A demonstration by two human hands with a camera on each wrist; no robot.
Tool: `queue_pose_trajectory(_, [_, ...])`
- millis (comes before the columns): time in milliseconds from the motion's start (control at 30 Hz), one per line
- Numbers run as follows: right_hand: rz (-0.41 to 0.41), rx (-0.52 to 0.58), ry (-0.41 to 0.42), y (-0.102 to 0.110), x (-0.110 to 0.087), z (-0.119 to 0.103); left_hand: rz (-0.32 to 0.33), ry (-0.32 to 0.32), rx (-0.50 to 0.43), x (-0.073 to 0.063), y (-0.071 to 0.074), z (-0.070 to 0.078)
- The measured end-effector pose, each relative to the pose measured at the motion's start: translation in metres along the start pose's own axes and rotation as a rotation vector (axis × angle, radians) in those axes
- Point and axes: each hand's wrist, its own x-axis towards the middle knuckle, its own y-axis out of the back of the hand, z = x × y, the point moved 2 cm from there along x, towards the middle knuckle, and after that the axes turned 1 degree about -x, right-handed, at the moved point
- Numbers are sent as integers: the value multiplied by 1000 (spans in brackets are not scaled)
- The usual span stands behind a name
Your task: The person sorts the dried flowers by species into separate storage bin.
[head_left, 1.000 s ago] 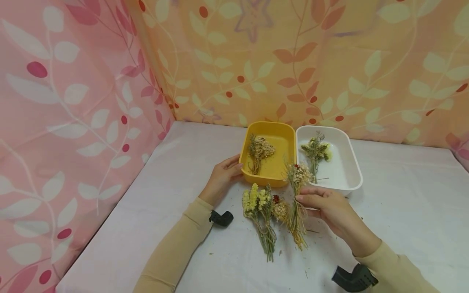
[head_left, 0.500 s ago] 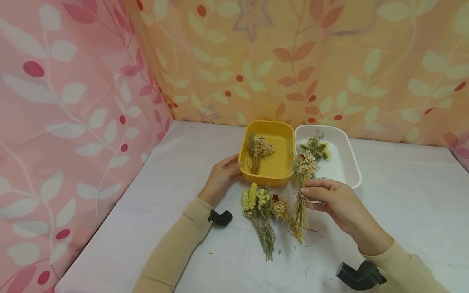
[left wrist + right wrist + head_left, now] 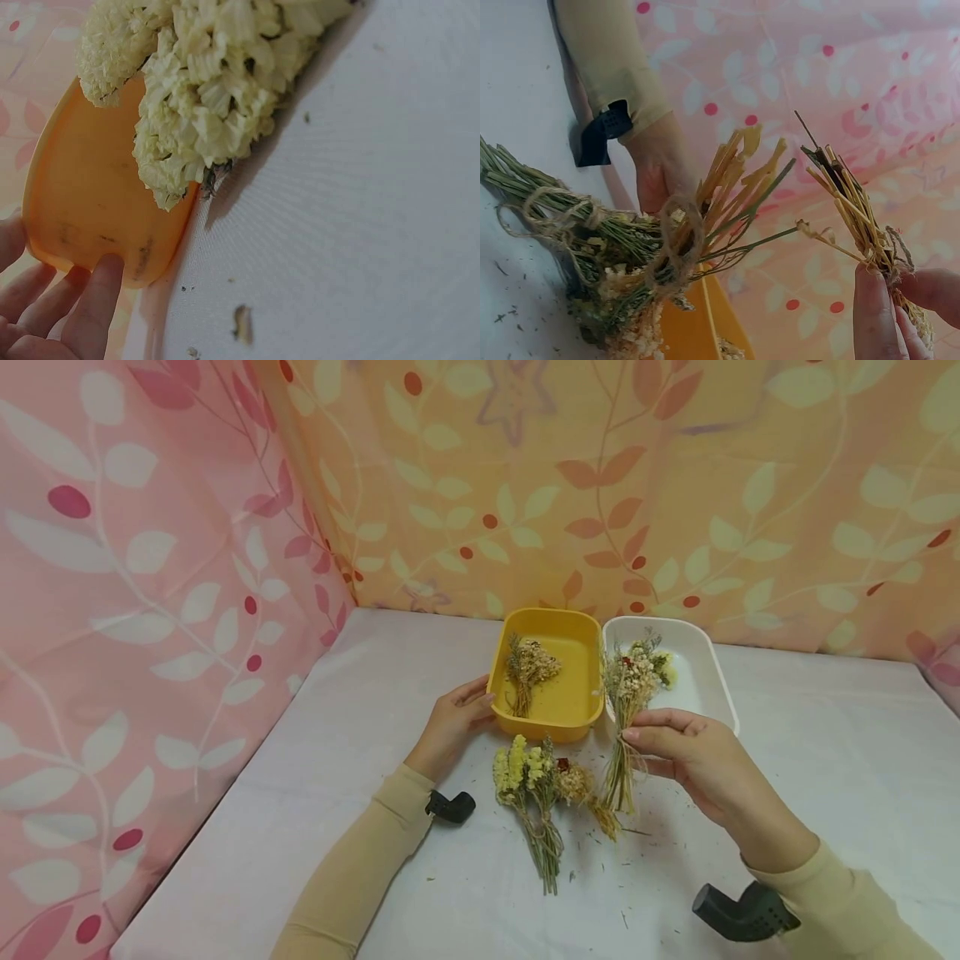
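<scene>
My right hand (image 3: 701,768) pinches a bunch of dried flowers (image 3: 630,681) by its twine-tied stems, cream blossoms up, and the bunch overlaps the white bin (image 3: 712,672) in the head view. In the right wrist view, thumb and fingers (image 3: 877,319) meet around the stems near the knot. My left hand (image 3: 453,722) rests against the left side of the yellow bin (image 3: 547,730); in the left wrist view its fingertips touch the bin's wall. Inside the yellow bin lies a cream dried bunch (image 3: 532,664). Yellow-green flowers (image 3: 664,670) show in the white bin, partly hidden by the held bunch.
In front of the bins, yellow-flowered dried bunches (image 3: 525,772) lie beside a cream bunch with a red flower (image 3: 576,783). Small plant crumbs dot the white tabletop (image 3: 465,893). A patterned orange cloth (image 3: 450,485) hangs behind, a pink one (image 3: 150,610) at the left.
My right hand has carried the held bunch away from me and slightly right, from beside the yellow bin's corner to over the white bin. The left hand stays at the yellow bin.
</scene>
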Motion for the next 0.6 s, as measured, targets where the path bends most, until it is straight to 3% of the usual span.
queue_pose_trajectory(267, [6,12,23,3,1,-13,-1,-4,3,0,0,0])
queue_pose_trajectory(600, [20,-107,-11,2,12,-20,3,1,1,-1,0,0])
